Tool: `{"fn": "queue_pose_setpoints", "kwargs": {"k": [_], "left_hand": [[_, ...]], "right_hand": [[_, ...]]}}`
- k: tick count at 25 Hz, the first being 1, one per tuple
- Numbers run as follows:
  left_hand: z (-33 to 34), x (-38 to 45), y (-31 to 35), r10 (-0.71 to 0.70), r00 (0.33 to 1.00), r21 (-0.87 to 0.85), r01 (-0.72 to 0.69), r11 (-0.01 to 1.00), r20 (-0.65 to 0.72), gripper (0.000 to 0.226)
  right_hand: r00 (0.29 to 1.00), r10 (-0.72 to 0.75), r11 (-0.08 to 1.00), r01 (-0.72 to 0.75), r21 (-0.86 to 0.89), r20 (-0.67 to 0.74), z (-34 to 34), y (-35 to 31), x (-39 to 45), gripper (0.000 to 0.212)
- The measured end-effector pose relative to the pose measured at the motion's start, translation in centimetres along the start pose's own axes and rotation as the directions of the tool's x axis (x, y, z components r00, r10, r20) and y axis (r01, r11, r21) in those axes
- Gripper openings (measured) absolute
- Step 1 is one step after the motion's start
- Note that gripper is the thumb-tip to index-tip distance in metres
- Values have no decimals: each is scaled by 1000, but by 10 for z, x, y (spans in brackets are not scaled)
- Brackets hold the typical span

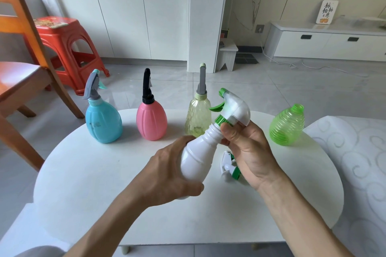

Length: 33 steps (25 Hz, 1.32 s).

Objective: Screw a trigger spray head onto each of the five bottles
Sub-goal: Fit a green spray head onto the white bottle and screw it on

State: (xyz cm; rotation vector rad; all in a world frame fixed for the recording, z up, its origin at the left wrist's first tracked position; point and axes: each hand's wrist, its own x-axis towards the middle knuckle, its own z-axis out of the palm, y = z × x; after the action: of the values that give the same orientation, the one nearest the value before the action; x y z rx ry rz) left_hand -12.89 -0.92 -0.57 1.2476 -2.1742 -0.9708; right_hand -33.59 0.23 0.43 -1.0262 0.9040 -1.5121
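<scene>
**White bottle in both hands, head on its neck**

You grip the white bottle (196,158) w/ left hand (169,175) above the desk (83,183). Right hand (248,150) fingers pinch the green collar of its spray head (234,108). Green bottle (287,126) stands capless at right; spare head (229,166) lies on desk.

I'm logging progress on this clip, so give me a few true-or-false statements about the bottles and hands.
1. The left hand grips the white bottle. True.
2. The green bottle already carries a spray head. False: its neck is open.
3. The pink bottle has a black spray head. True.
4. The right hand rests flat on the table. False: its fingers hold the green collar of the white bottle's head.
5. A loose spray head lies on the table. True.
</scene>
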Motion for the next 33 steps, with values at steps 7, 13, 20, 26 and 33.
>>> {"fn": "queue_pose_setpoints", "kwargs": {"k": [7,13,20,26,33], "left_hand": [[5,2,0,-8,1000,-17,7,1000,-12,78],[3,3,0,7,999,-46,-9,999,-31,77],[4,2,1,-7,1000,-38,6,999,-25,77],[4,1,3,6,998,-1,-6,1000,-56,78],[0,-1,6,-55,998,-111,58,992,35,80]], "right_hand": [[994,61,987,-74,-144,-96,5,-1,1,23],[993,106,992,-109,-70,-42,9,-9,-4,32],[976,165,979,-180,-100,-145,16,-8,-4,39],[977,116,990,-128,-61,-177,16,-10,-5,34],[987,158,983,-157,-91,0,7,-11,-2,37]]}}
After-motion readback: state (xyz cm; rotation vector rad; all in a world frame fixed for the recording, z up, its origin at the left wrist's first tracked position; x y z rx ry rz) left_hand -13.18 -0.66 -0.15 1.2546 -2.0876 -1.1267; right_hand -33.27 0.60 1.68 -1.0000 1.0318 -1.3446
